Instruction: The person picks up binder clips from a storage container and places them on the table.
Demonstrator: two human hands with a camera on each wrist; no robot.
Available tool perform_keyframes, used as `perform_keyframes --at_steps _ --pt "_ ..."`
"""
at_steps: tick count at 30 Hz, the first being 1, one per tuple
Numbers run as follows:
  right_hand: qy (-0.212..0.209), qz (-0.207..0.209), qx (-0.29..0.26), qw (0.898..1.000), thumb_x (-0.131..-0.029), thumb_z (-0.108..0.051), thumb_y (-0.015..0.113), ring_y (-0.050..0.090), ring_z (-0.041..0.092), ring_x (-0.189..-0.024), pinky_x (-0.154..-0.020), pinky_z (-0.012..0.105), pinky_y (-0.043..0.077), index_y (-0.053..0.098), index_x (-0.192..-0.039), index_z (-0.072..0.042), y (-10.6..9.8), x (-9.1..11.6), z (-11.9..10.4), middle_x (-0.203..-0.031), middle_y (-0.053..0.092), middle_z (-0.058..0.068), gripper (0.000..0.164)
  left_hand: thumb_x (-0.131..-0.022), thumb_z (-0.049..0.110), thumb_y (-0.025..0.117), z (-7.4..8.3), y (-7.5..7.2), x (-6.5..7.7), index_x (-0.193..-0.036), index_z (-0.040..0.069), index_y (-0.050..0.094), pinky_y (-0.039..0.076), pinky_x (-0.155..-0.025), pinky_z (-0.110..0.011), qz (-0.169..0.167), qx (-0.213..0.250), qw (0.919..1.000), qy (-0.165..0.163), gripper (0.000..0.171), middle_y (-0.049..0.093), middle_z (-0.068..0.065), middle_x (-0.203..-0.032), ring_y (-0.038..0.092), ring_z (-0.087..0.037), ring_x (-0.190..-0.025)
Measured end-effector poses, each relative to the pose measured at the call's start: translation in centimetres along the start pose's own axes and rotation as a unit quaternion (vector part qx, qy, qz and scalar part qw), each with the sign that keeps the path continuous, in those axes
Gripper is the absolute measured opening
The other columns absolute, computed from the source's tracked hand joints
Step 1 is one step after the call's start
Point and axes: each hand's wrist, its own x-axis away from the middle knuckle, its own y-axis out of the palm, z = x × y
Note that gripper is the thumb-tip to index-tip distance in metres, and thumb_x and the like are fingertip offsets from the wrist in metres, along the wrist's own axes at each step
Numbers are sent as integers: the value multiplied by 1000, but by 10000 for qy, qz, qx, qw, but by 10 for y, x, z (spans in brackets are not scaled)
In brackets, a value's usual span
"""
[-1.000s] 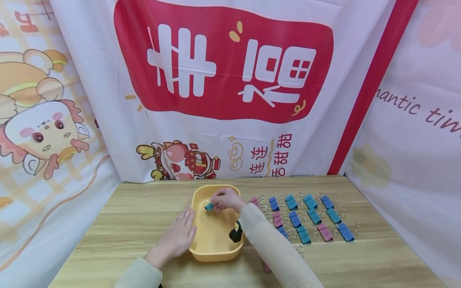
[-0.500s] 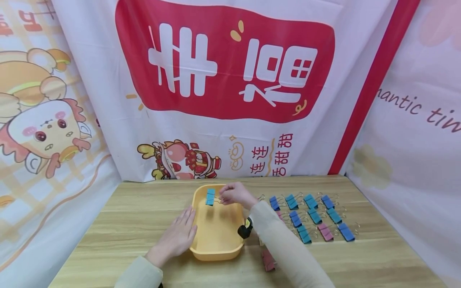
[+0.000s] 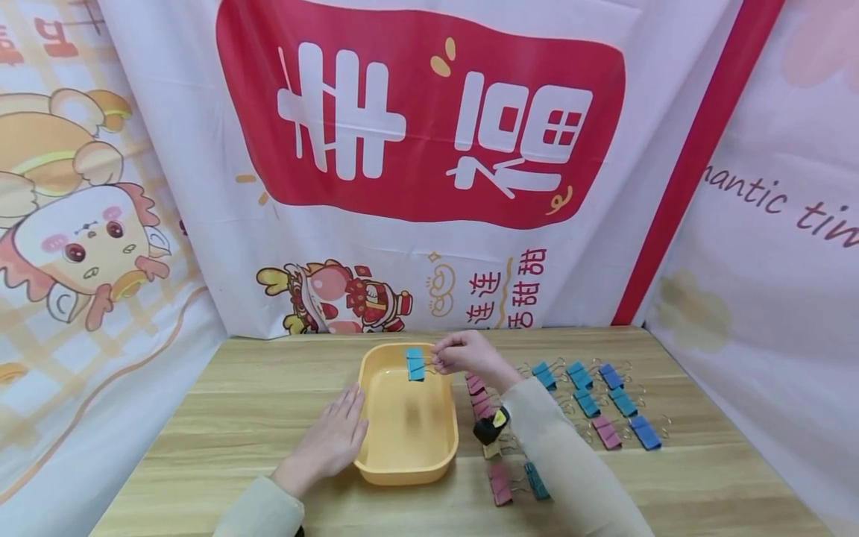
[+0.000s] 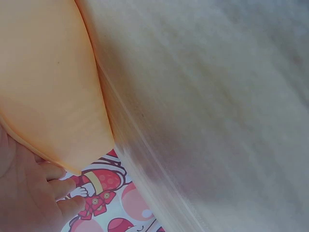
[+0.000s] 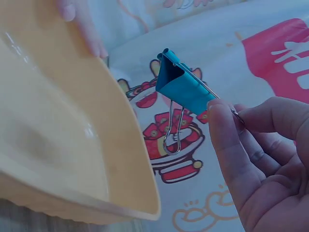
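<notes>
A teal binder clip [image 3: 415,365] hangs over the back right part of a yellow plastic tub [image 3: 403,478]. My right hand [image 3: 473,354] pinches it by one wire handle between thumb and forefinger. In the right wrist view the binder clip [image 5: 181,84] has its other wire handle dangling below. My left hand [image 3: 329,432] rests on the tub's left rim with its fingers straight. The left wrist view shows the left hand [image 4: 31,193] along the tub wall [image 4: 53,92]. Inside the tub only the bare yellow floor shows.
Rows of binder clips in teal, blue and pink, among them a pink clip [image 3: 607,432] and a blue clip [image 3: 645,432], lie on the wooden table [image 3: 268,388] at the right. The right forearm hides part of them. A printed cloth [image 3: 416,283] hangs behind the table.
My right hand has lifted the teal binder clip from inside the tub and carried it right, toward the tub's right rim. The left hand stays at the left rim.
</notes>
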Motion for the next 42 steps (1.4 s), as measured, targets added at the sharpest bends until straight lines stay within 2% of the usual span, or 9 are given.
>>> perform_keyframes --at_steps 5,13,20,24,28,34,38,42 --pt "62 38 65 10000 -87 2 55 64 26 -80 -76 38 53 57 -104 15 -15 17 1 -95 63 26 22 -99 21 34 -3 2 1 -138 -11 28 20 -106 -51 67 45 9999 91 52 18 -26 -146 18 -40 -133" --pt "77 36 115 9999 -89 -1 54 61 37 -91 -83 44 50 58 -102 10 -34 36 5 -94 64 21 18 -99 21 36 -2 2 2 -139 -11 28 19 -107 -49 -1 -35 10000 11 51 19 -24 -147 18 -37 -134" --pt "-128 -47 82 9999 -89 -3 55 65 26 -82 -84 47 49 58 -103 10 -45 44 4 -98 61 26 19 -99 21 36 -2 2 1 -138 -10 29 19 -107 -49 13 -22 10000 54 51 19 -24 -147 18 -38 -134" --pt "-207 -41 91 9997 -89 -1 53 64 23 -80 -83 46 50 57 -102 11 -49 49 1 -96 61 25 19 -99 21 36 -2 2 1 -139 -10 29 20 -107 -49 -1 -31 10000 63 51 19 -24 -147 18 -38 -134" --pt "-185 56 128 9997 -87 0 53 64 24 -80 -81 44 51 58 -100 12 -52 56 0 -94 62 24 18 -99 22 36 -2 2 0 -139 -10 28 19 -107 -49 9 -58 10000 50 51 20 -24 -147 18 -38 -134" --pt "-39 229 240 9994 -86 -1 54 62 29 -81 -76 39 53 60 -99 9 -59 64 0 -95 61 27 17 -99 21 36 -1 0 0 -138 -11 29 20 -107 -50 47 -9 10000 56 51 20 -25 -147 19 -38 -133" --pt "-39 196 275 9994 -88 -4 55 62 31 -84 -76 39 53 58 -102 11 -64 67 2 -95 61 26 21 -99 21 36 -2 0 -1 -139 -11 28 20 -106 -50 30 -25 10000 56 51 20 -24 -147 19 -38 -133" --pt "-96 141 225 9996 -89 -5 55 61 28 -83 -77 39 53 54 -107 15 -70 71 4 -96 61 24 27 -99 22 36 -2 0 -1 -139 -10 28 19 -107 -49 14 -69 10000 62 51 19 -24 -147 18 -38 -134"
